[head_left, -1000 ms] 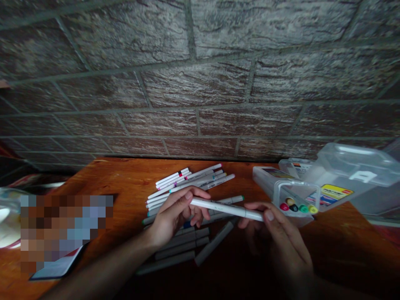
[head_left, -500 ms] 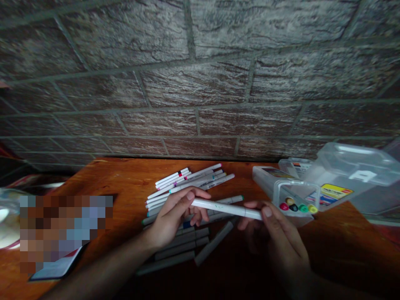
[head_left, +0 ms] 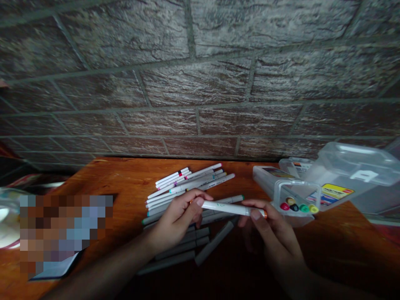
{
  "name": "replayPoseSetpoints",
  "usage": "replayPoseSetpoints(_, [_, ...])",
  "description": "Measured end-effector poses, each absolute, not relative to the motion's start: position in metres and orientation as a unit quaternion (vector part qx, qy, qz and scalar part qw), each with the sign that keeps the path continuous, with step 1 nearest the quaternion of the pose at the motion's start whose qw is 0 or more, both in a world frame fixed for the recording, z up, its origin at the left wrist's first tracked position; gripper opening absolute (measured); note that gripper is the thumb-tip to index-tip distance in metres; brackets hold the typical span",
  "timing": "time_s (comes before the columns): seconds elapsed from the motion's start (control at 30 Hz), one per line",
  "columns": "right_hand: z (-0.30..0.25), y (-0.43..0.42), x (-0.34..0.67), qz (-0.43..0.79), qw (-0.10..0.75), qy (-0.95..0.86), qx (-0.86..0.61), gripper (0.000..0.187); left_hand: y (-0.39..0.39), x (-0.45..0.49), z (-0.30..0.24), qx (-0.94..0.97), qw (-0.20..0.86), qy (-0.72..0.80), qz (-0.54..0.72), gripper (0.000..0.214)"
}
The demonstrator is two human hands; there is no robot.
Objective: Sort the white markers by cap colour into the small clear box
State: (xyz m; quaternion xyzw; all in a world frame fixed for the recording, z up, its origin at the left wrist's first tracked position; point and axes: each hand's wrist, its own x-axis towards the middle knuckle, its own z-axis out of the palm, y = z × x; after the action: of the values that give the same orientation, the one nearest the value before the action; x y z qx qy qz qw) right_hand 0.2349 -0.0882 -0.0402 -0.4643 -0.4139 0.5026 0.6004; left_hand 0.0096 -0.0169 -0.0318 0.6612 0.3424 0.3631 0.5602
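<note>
A white marker pen (head_left: 225,207) with an orange tip at its right end is held nearly level above the table. My left hand (head_left: 181,216) pinches its left end between thumb and fingers. Around the right end, my right hand (head_left: 271,233) is closed, thumb on top near the orange tip. Small green print shows on the barrel. Below and behind the hands lie several loose white markers (head_left: 200,171) with coloured ends, some in shadow and partly hidden by my left hand.
To the right, a small clear case (head_left: 275,183) holds several markers with coloured ends outward. Behind it stands a larger clear plastic box (head_left: 340,175) with a yellow label. A phone-like flat device (head_left: 58,271), partly blurred, lies left on the wooden table (head_left: 103,175). A brick wall (head_left: 200,96) rises behind.
The marker has shifted slightly right and rolled or tilted a little, so its orange right tip now shows. My right thumb has slid left along the barrel; my left hand moved slightly right.
</note>
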Motion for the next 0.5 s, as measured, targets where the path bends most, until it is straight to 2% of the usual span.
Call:
replayPoseSetpoints(0.17, [-0.037,-0.087,0.234,0.498,0.587,-0.431,-0.47,0.042,-0.015,0.01,-0.026,0.696,0.523,0.352,0.343,0.035])
replayPoseSetpoints(0.5, [-0.043,-0.083,0.239,0.523,0.537,-0.446,-0.489,0.045,-0.017,0.012,-0.02,0.667,0.547,0.36,0.354,0.032])
